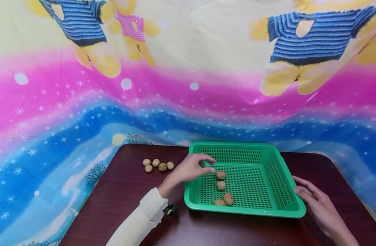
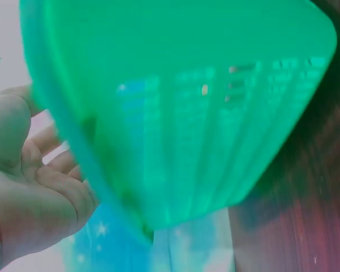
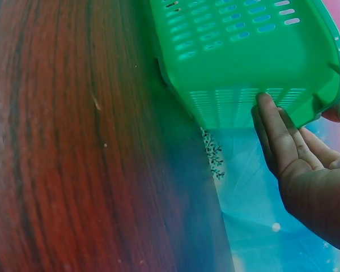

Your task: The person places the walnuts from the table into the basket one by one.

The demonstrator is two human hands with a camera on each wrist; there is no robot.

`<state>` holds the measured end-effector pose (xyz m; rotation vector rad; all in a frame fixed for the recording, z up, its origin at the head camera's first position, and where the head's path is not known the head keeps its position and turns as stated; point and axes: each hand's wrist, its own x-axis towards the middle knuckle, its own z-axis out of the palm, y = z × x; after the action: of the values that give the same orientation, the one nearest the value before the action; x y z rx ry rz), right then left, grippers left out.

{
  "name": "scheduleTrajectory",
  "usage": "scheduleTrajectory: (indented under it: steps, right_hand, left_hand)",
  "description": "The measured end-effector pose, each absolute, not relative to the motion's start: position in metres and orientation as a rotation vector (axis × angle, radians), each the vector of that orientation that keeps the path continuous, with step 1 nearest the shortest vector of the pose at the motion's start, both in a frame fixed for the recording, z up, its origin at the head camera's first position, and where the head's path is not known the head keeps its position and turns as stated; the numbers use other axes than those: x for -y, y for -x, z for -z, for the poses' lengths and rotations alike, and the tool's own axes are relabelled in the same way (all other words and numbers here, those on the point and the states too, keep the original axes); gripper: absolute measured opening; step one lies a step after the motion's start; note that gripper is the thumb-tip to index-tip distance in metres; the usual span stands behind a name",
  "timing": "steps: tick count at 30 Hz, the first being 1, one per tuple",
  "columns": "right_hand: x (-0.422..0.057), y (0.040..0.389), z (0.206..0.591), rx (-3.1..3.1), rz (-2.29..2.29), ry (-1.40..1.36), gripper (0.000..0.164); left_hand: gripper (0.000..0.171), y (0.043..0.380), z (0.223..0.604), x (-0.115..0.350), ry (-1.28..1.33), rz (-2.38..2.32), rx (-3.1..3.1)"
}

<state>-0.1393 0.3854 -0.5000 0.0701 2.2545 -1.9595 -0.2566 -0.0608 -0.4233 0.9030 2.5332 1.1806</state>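
At lower centre, walnuts [image 1: 220,175] in the green basket [image 1: 246,211] are shown clearly only by the head view, the spread left hand [image 1: 194,167] being empty nearby, the basket's right side touched by the right hand's [image 1: 318,201] straight fingers.

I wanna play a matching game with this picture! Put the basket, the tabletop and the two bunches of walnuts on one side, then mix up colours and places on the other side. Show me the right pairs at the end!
Column one
1. basket
2. four walnuts
3. tabletop
4. five walnuts

Column two
A. dark reddish brown
B. outside the basket, off to its left in the head view
C. bright green
D. lying inside the basket

Right pairs
1-C
2-D
3-A
4-B
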Motion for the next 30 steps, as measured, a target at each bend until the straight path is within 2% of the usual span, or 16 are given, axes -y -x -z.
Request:
scheduleTrajectory:
  steps: [7,12,18,30]
  right_hand:
    - [-0.384,0.139,0.501,-2.254,1.959,-0.061,0.050]
    - [-0.384,0.141,0.499,-2.239,1.989,-0.036,0.049]
    - [-0.385,0.141,0.499,-2.228,1.991,-0.026,0.048]
    - [-0.385,0.139,0.500,-2.257,1.953,-0.084,0.052]
  left_hand:
    - [0.036,0.263,0.425,0.104,-0.759,-1.354,-2.592]
    - [0.038,0.269,0.430,0.142,-0.532,-1.531,-2.632]
    - [0.038,0.270,0.449,0.182,-0.295,-1.493,-2.743]
    - [0.045,0.278,0.488,0.209,-0.145,-1.270,-2.875]
